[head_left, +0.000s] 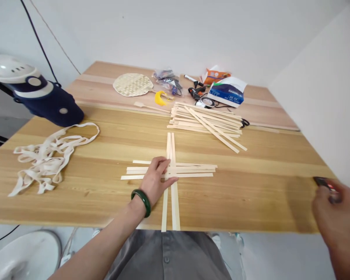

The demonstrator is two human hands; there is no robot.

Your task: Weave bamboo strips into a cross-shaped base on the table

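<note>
Flat pale wooden strips [194, 170] lie crossed on the table before me, several running sideways and a few lengthwise. My left hand [157, 177], with a dark green bangle [141, 203] on the wrist, holds the strips at their crossing. Its thumb rests by the lowest sideways strip and its fingers by the upper ones. Far to the right, past the strips, my right hand [340, 212] is blurred at the picture's edge. Its fingers are closed around a small black object with red on it [323, 181], whose kind I cannot make out.
A pile of strips [205, 118] lies behind the crossing, scissors [245, 123] at its end. Farther back are a woven round fan [132, 84], a glue gun [196, 92] and a blue tissue box [227, 93]. Tangled white ribbon [56, 146] and a navy-and-white appliance [43, 97] are leftward.
</note>
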